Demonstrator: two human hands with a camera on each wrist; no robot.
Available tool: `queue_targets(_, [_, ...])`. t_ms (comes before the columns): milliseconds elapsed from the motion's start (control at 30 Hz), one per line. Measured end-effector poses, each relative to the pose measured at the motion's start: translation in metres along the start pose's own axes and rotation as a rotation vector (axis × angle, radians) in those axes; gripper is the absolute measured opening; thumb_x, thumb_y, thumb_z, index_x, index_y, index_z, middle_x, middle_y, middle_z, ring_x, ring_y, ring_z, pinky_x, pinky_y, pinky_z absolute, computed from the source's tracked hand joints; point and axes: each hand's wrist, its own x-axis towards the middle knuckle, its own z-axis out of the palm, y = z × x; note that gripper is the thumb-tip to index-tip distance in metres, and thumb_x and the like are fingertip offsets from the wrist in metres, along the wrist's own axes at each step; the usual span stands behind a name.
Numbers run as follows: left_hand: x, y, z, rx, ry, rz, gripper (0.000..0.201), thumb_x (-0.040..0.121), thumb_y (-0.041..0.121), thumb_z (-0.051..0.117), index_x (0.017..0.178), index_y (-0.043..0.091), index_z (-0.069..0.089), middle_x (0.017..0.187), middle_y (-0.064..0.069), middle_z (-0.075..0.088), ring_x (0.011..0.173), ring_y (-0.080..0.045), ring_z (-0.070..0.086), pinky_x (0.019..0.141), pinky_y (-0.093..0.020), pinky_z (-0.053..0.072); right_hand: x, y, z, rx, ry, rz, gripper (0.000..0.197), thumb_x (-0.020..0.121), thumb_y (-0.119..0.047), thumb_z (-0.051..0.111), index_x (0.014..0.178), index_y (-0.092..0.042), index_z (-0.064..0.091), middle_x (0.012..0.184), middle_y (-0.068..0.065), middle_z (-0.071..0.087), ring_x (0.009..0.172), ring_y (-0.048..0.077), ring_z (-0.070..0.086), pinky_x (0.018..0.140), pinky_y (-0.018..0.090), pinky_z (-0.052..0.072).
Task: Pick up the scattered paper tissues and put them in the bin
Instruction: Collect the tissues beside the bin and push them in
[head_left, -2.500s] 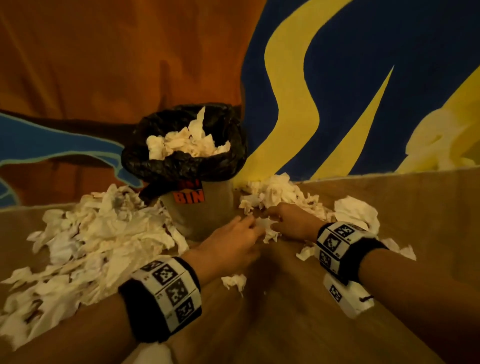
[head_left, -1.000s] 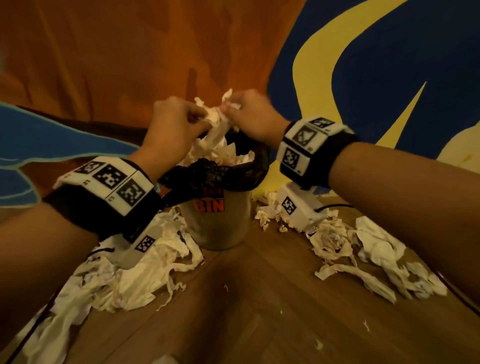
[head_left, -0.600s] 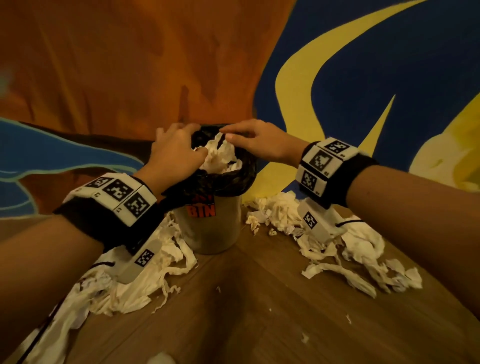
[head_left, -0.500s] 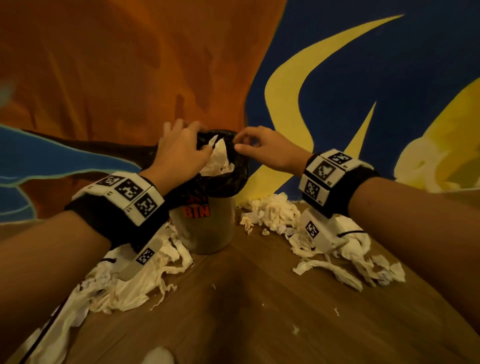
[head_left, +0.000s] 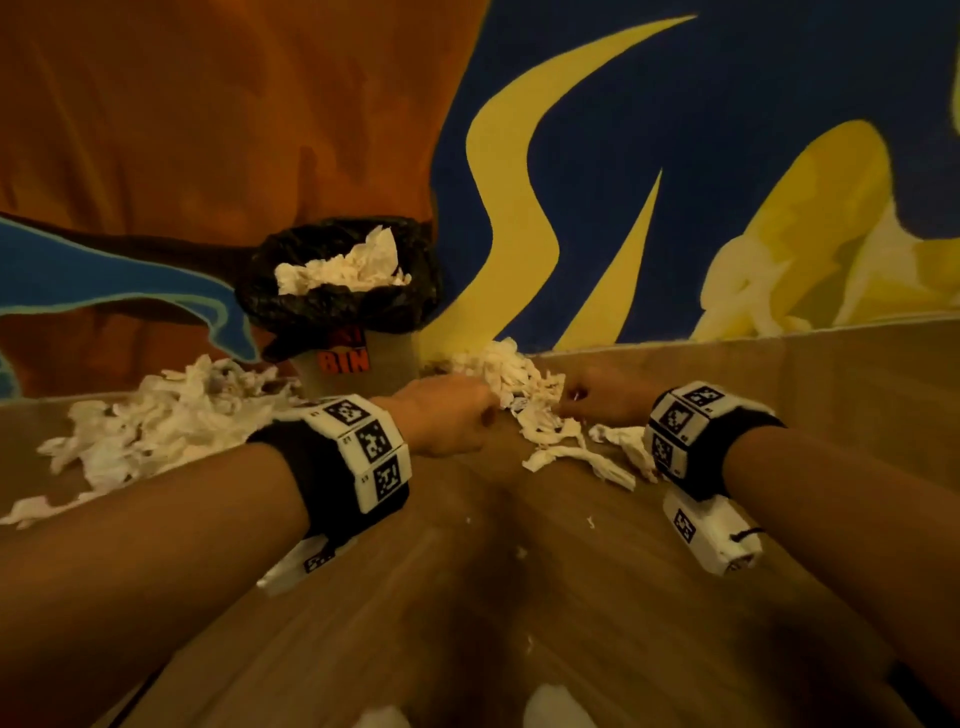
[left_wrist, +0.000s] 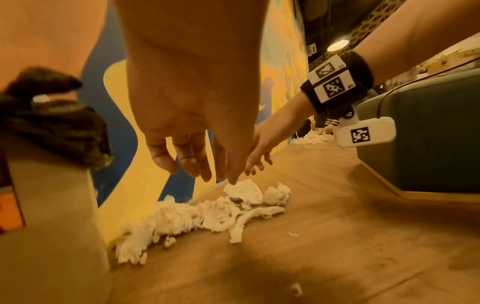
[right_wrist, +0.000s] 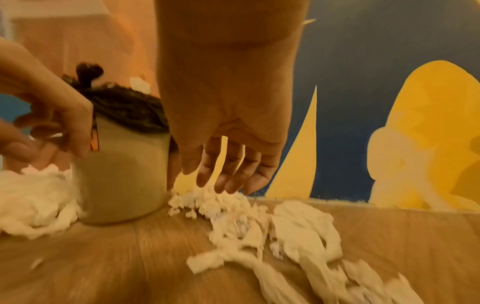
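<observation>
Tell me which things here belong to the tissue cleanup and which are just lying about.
Job:
- bin
- tissues right of it
- tissues left of it
- left hand
- right hand

Lying about:
- dark bench
- cable

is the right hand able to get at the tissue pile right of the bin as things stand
Probably yes. The right hand hangs open with its fingertips just above the tissue pile beside the bin; nothing lies between them, and the left hand comes in from the other side.
</observation>
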Motion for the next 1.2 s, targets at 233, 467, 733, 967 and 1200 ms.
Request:
queue_targets(233, [0.061, -0.035, 0.076, -0.166, -0.060, -0.119, 0.019, 0.093, 0.019, 0.052, 0.108, 0.011, 0.061, 0.110, -0.008, 0.059, 0.099, -0.023, 0.057, 0.079, -0.033, 0.048, 0.027, 0.047, 0.062, -0.086, -0.136, 0.063, 0.045, 0.092, -0.040, 0.058, 0.131, -0.019, 0.048, 0.128, 0.013, 0.052, 0.112, 0.027, 0.050, 0.089, 0.032, 0.039])
queue_targets(467, [0.155, -0.096, 0.124, -0.398, -0.002, -0.311, 0.069, 0.091, 0.014, 0.055, 0.148, 0.021, 0.017, 0.156, -0.010, 0.003, 0.143, -0.038, 0.010, 0.114, -0.052, 0.025, 0.086, 0.064, 0.071, -0.265, -0.348, -0.125, 0.056, 0.092, -0.054, 0.050, 0.141, -0.035, 0.029, 0.138, 0.005, 0.033, 0.117, 0.027, 0.048, 0.098, 0.040, 0.044])
queue_targets(733, [0.186, -0.112, 0.131, -0.484, -0.006, -0.422, 0.070, 0.089, 0.014, 0.059, 0.147, 0.028, 0.021, 0.155, -0.017, -0.010, 0.141, -0.045, 0.003, 0.115, -0.054, 0.020, 0.119, 0.047, 0.072, -0.322, -0.504, -0.225, 0.032, 0.097, -0.007, 0.042, 0.126, -0.014, 0.051, 0.121, 0.013, 0.046, 0.107, 0.028, 0.052, 0.084, 0.034, 0.045])
queue_targets(967, [0.184, -0.110, 0.104, -0.398, 0.032, -0.347, 0.021, 0.097, 0.003, 0.040, 0.107, -0.004, 0.058, 0.118, -0.022, 0.055, 0.109, -0.035, 0.054, 0.091, -0.038, 0.044, 0.143, 0.037, 0.001, 0.018, -0.406, -0.304, 0.031, 0.087, -0.002, 0.052, 0.097, -0.021, 0.074, 0.101, -0.013, 0.062, 0.090, 0.008, 0.055, 0.080, 0.026, 0.045])
queue_targets(1200, [0.181, -0.075, 0.065, -0.371, -0.010, -0.118, 0.026, 0.095, 0.005, 0.044, 0.117, 0.006, 0.058, 0.122, -0.011, 0.055, 0.112, -0.025, 0.054, 0.091, -0.029, 0.042, 0.143, 0.017, -0.095, 0.690, -0.120, -0.074, 0.019, 0.091, -0.009, 0.057, 0.093, -0.006, 0.076, 0.106, 0.000, 0.072, 0.103, 0.016, 0.066, 0.086, 0.023, 0.055])
